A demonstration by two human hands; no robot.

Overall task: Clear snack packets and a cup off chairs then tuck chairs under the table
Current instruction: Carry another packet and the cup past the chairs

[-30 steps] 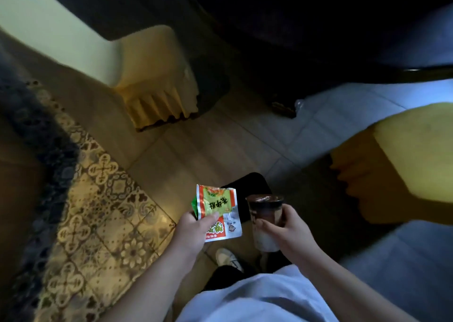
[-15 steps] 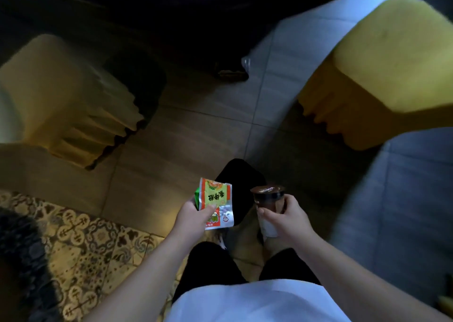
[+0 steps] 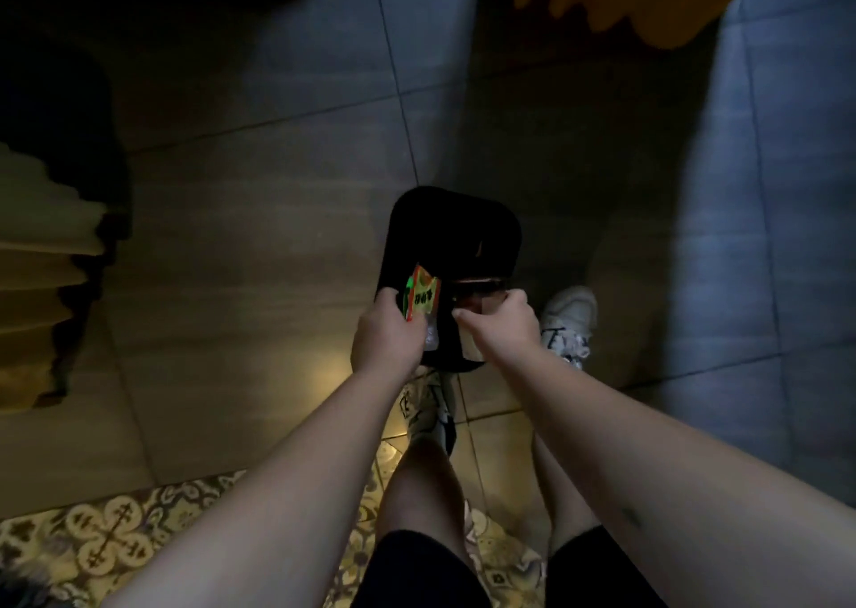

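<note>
My left hand (image 3: pixel 387 336) grips the snack packets (image 3: pixel 422 299), orange and green on top with a clear end showing below. My right hand (image 3: pixel 502 325) holds the cup (image 3: pixel 477 295), brown with a dark lid, fingers curled round its side. Both hands hang directly over a black bin (image 3: pixel 456 237) on the floor, at its near rim. A yellow chair (image 3: pixel 625 0) shows at the top right edge. Another yellow chair (image 3: pixel 41 274) is at the left edge. The table is out of view.
My two feet in white sneakers (image 3: pixel 567 325) stand just behind the bin on the tiled floor. A patterned rug (image 3: pixel 116 538) covers the floor at the lower left. Dark shadow fills the top left corner.
The view has tilted down and closer to the bin. Both hands have stretched forward and down, bringing the packets and cup from waist height to just above the bin.
</note>
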